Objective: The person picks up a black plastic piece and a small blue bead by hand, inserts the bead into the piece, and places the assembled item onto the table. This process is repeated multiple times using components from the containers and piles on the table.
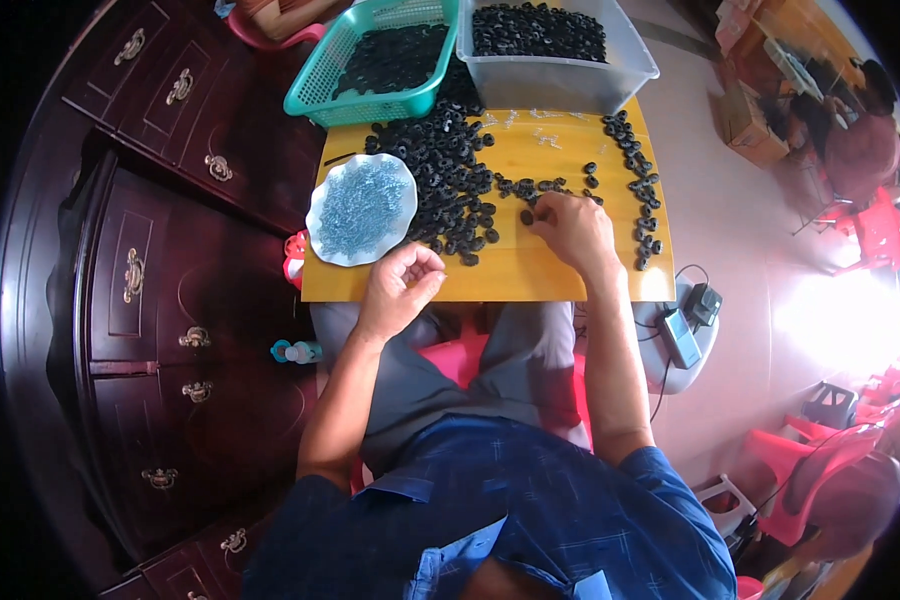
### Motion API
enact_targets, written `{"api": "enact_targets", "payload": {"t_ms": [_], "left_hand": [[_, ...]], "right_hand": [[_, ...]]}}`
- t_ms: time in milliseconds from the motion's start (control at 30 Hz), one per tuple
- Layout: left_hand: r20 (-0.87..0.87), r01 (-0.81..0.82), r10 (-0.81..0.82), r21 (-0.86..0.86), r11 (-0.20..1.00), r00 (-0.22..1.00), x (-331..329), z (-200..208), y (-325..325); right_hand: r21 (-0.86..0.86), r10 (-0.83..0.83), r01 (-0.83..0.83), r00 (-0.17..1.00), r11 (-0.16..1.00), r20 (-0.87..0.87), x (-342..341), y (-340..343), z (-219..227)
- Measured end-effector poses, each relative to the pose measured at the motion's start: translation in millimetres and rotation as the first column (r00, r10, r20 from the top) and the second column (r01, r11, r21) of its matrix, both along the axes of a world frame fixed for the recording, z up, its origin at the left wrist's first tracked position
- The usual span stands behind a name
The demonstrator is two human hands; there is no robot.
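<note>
My left hand (402, 285) is at the table's near edge, beside a white scalloped plate (317, 240) heaped with tiny clear bluish pieces (362, 208). Its thumb and forefinger are pinched together; whatever they hold is too small to make out. Over the right half of the table, my right hand (576, 232) has its fingers closed, with a small black ring-shaped part (527, 216) at the fingertips. A short row of similar black parts (530, 187) lies just beyond that hand. Many more black ring-shaped parts (440, 180) are piled between the plate and the table's middle.
A green plastic basket (310, 95) and a translucent bin (560, 85), both holding black parts, stand at the table's far side. Small clear pieces (545, 138) lie before the bin. Black parts (635, 165) line the right edge. Dark drawers (200, 240) flank the left; another person's arm (290, 18) shows behind.
</note>
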State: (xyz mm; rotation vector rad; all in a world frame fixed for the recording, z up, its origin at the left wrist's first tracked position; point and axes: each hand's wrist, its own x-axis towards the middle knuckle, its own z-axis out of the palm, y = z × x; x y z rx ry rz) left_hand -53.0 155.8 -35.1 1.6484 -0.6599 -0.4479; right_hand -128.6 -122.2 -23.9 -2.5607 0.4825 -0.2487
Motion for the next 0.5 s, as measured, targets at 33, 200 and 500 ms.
{"api": "enact_targets", "payload": {"t_ms": [33,200,500], "left_hand": [[-0.003,-0.006,0.006,-0.008,1.0,1.0,-1.2,-0.9,1.4],[-0.137,-0.002,-0.015,-0.125,0.992,0.99,-6.1,-2.3,4.4],[-0.166,-0.011,-0.022,-0.197,0.98,0.986,-10.4,2.2,7.0]], "right_hand": [[0.019,-0.014,0.015,1.0,1.0,-0.022,0.2,0.4,0.7],[-0.014,-0.024,0.022,0.995,1.0,-0.096,0.1,1.1,8.7],[-0.087,-0.073,0.066,0.993,0.994,-0.088,-10.3,10.5,12.7]]}}
